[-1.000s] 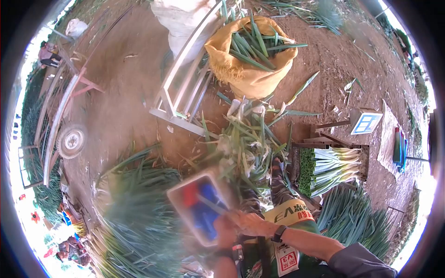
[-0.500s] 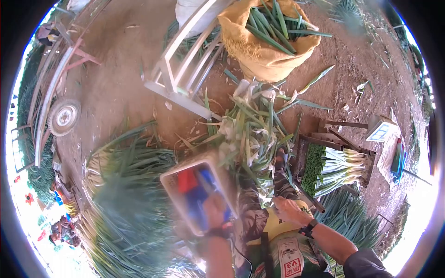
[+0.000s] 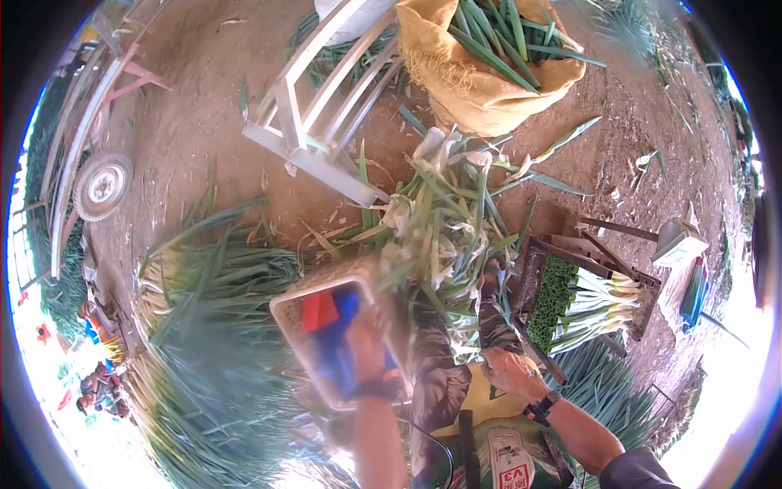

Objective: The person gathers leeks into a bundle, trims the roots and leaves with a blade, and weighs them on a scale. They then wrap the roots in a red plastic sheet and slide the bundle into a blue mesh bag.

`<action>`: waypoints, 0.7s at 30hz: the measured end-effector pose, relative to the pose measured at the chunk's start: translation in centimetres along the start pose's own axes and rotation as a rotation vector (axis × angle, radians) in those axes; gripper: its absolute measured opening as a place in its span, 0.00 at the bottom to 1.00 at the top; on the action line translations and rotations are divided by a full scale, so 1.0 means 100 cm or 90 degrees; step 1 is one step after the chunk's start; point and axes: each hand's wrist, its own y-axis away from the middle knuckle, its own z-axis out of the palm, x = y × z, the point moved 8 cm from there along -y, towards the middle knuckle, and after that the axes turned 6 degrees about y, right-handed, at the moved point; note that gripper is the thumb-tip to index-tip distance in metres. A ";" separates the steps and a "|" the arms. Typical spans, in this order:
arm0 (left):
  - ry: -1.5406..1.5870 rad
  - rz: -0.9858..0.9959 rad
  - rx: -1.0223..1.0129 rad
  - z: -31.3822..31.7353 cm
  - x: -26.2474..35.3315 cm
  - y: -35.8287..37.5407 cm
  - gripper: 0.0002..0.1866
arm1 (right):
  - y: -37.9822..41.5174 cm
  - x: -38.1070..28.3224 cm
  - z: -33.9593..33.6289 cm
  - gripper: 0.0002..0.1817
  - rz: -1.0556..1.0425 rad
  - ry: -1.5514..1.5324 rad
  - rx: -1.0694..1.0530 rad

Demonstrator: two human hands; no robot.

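My left hand (image 3: 365, 346) reaches down into a pale plastic basket (image 3: 287, 314) beside my knee, resting among the red and blue things (image 3: 326, 322) inside it; the view is too blurred for me to tell whether that grip is closed on anything. My right hand (image 3: 509, 372), a watch (image 3: 540, 406) on its wrist, lies curled on my lap at the edge of the yellow apron (image 3: 476, 395), and I cannot tell whether it holds anything. The basket sits on the dirt ground between a heap of long green leeks (image 3: 220, 285) on my left and a pile of trimmed leaves (image 3: 440, 220) in front of me. Trimmed leeks (image 3: 599, 306) lie stacked in a wooden rack (image 3: 611, 265) to my right. A yellow sack (image 3: 481, 102) stuffed with leaves stands beyond the pile, next to a white metal frame (image 3: 314, 130).
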 end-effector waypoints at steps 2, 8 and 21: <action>-0.069 0.000 0.024 0.021 0.005 0.010 0.13 | -0.003 -0.005 -0.003 0.13 -0.002 -0.002 -0.009; -0.115 0.023 0.030 0.019 0.009 0.019 0.15 | -0.009 -0.005 0.000 0.13 -0.011 -0.022 -0.022; -0.143 -0.051 0.047 -0.022 -0.008 0.013 0.20 | -0.023 0.009 0.026 0.15 0.026 -0.033 -0.071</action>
